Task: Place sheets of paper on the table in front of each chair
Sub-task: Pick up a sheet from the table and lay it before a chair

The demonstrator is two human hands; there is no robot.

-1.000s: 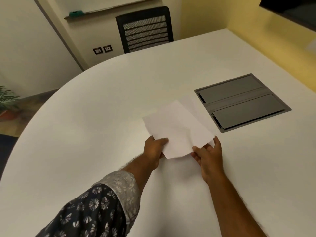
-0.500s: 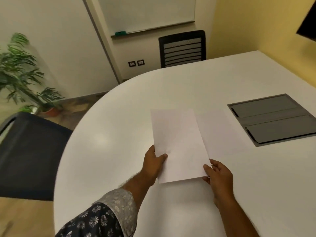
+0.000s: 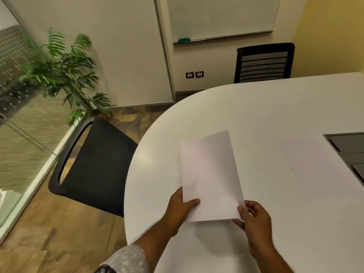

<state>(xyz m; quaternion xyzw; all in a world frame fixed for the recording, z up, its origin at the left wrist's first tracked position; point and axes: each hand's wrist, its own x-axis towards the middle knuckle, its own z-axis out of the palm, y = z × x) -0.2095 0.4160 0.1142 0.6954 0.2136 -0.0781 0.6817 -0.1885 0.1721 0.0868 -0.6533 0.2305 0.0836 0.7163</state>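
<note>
I hold a stack of white paper sheets (image 3: 211, 178) above the white oval table (image 3: 266, 107). My left hand (image 3: 182, 208) pinches its near left corner, thumb on top. My right hand (image 3: 254, 217) grips the near right corner. One more white sheet (image 3: 319, 168) lies flat on the table to the right, apart from my hands. A black mesh chair (image 3: 94, 166) stands at the table's left end. A second black chair (image 3: 264, 64) stands at the far side.
A grey cable hatch (image 3: 352, 152) is set into the table at the right edge of view. A potted palm (image 3: 67, 75) stands in the left corner beside a glass wall (image 3: 21, 134). A whiteboard (image 3: 222, 16) hangs on the far wall.
My view has swung left, so the left chair and plant are now fully in sight. The held sheets have moved left, away from the hatch and the sheet lying on the table.
</note>
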